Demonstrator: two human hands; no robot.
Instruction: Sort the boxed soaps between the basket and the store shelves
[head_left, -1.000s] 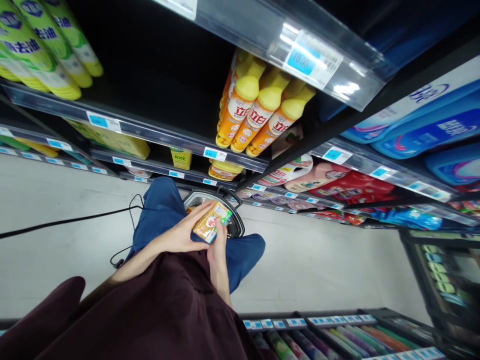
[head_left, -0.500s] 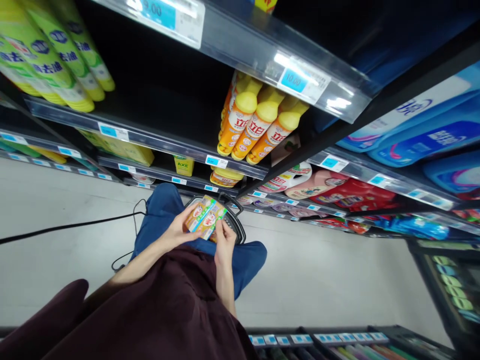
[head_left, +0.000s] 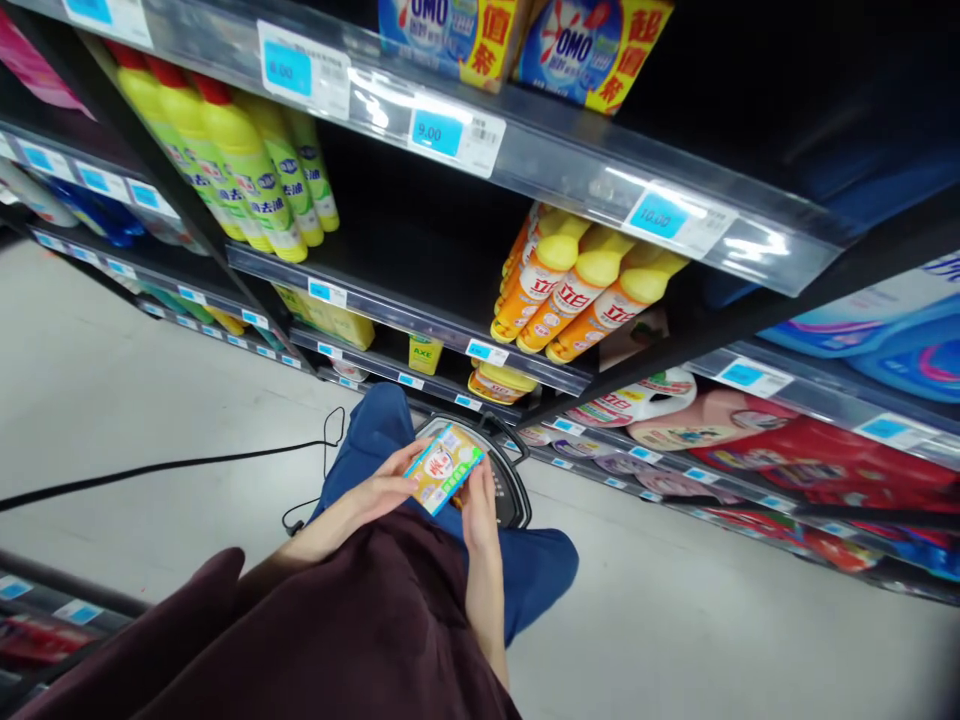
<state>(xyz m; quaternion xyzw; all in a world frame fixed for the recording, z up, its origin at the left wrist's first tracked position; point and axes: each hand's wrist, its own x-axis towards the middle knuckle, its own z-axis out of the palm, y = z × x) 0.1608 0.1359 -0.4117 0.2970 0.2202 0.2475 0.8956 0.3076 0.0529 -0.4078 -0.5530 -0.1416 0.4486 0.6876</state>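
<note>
A yellow soap packet [head_left: 441, 470] with blue edges, a green strip and a red-and-white logo is held above my lap. My left hand [head_left: 390, 482] grips its left end, fingers along the far side and thumb on the near side. At the right end, my right hand [head_left: 480, 503] has its fingers closed on the packet's edge. Behind and partly under the packet stands a black shopping basket [head_left: 516, 490] between my knees, close to the shelf. The packet and my hand hide much of its inside.
Shelves ahead carry orange bottles [head_left: 574, 300], yellow-green spray-type bottles [head_left: 262, 190] and OMO boxes [head_left: 577, 50]. Red bags [head_left: 810, 450] fill lower shelves on the right. A black cable [head_left: 165, 463] runs across the floor at left. Another shelf [head_left: 67, 600] stands behind me.
The packet has been turned in my hands: its wide blue middle band no longer faces me, and one logo panel does. My view has swung left, so the shelves appear farther right.
</note>
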